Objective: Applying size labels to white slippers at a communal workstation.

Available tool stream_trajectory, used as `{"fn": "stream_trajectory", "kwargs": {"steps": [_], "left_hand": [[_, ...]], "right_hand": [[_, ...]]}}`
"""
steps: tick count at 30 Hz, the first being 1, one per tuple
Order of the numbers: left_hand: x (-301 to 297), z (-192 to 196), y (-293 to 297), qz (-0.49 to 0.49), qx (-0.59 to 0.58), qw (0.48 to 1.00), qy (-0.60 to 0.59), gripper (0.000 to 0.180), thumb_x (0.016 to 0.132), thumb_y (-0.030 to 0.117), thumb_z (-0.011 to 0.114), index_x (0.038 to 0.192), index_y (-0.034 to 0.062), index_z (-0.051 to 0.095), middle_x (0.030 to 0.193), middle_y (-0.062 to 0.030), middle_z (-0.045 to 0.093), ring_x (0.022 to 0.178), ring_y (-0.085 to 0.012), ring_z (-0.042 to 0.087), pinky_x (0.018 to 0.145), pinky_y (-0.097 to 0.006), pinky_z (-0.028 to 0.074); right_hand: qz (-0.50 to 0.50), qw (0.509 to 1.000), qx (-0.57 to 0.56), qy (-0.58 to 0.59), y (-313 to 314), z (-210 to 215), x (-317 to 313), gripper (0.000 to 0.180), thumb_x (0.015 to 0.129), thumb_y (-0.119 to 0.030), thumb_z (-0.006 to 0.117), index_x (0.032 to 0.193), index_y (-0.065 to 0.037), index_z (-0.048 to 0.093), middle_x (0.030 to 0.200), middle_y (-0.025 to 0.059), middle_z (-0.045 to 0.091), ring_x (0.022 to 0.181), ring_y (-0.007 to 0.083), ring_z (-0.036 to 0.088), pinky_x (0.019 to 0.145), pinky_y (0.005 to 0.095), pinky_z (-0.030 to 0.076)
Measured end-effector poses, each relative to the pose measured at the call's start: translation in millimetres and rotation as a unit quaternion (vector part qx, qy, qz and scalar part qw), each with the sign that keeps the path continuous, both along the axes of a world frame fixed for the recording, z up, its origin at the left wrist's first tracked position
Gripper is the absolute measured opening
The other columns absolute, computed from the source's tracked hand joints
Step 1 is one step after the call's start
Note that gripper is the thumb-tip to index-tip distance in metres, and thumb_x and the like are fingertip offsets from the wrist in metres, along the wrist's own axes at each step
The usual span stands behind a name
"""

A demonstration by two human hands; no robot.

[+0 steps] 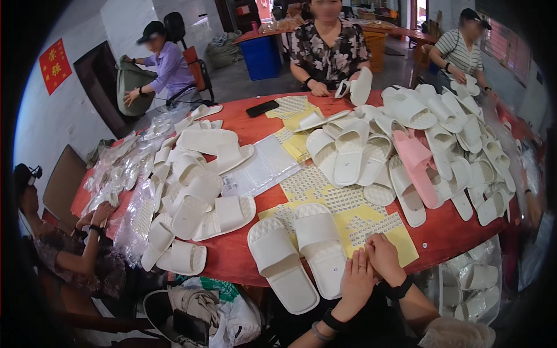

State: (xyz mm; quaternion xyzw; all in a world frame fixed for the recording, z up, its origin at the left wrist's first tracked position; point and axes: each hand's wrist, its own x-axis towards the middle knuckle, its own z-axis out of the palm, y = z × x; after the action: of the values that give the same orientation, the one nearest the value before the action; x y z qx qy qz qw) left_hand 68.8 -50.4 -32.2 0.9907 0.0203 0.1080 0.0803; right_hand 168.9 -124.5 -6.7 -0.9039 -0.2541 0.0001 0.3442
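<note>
Two white slippers lie side by side at the table's near edge, a left one [282, 265] and a right one [319, 246], toes pointing away from me. The right one has a small round label on its heel. Beside that slipper is my left hand [356, 282], its fingers stretched out close together over the near edge of a yellow sticker sheet [401, 239]. My right hand [384, 259] meets it at the sheet's edge, fingers curled closed. Whatever is between those fingertips is too small to make out. Rows of small round labels cover the sheet.
White slippers pile up at left [191, 197] and right [348, 153], with one pink slipper [415, 168]. More sticker sheets [325, 188], a clear plastic bag [264, 165] and a black phone [262, 108] lie on the red table [232, 119]. Several people work around it. Bagged slippers [478, 284] stand below right.
</note>
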Motion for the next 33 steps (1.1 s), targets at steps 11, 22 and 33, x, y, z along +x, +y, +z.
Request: {"fn": "stream_trajectory", "kwargs": {"steps": [11, 22, 33], "left_hand": [[-3.5, 4.3, 3.5, -0.003, -0.078, 0.996, -0.047, 0.061, 0.08, 0.036, 0.067, 0.126, -0.0007, 0.052, 0.14, -0.0206, 0.043, 0.132, -0.0333, 0.039, 0.107, -0.044, 0.033], [-34.9, 50.5, 30.9, 0.098, -0.395, 0.892, -0.195, 0.025, 0.083, 0.009, 0.067, 0.107, 0.0036, 0.063, 0.102, -0.0144, 0.064, 0.089, -0.0313, 0.061, 0.081, -0.038, 0.048], [-80.3, 54.3, 56.2, 0.152, -0.379, 0.899, -0.16, 0.012, 0.081, 0.01, 0.07, 0.089, 0.0024, 0.064, 0.094, -0.0151, 0.063, 0.092, -0.0323, 0.059, 0.083, -0.039, 0.046]], "right_hand": [[-0.014, 1.0, -0.025, 0.01, -2.4, -1.0, -3.4, 0.01, 0.089, -0.009, 0.053, 0.096, -0.003, 0.05, 0.094, 0.0188, 0.056, 0.085, 0.0406, 0.058, 0.072, 0.0467, 0.047], [0.175, 0.964, 0.119, 0.162, -10.6, 36.5, -47.0, 0.007, 0.089, -0.002, 0.054, 0.093, -0.002, 0.048, 0.086, 0.0157, 0.051, 0.079, 0.0326, 0.055, 0.071, 0.0367, 0.046], [0.271, 0.944, 0.08, 0.169, 17.1, 43.2, -74.0, 0.007, 0.09, -0.006, 0.052, 0.092, -0.002, 0.047, 0.088, 0.0169, 0.051, 0.082, 0.0362, 0.054, 0.073, 0.0405, 0.044]]}}
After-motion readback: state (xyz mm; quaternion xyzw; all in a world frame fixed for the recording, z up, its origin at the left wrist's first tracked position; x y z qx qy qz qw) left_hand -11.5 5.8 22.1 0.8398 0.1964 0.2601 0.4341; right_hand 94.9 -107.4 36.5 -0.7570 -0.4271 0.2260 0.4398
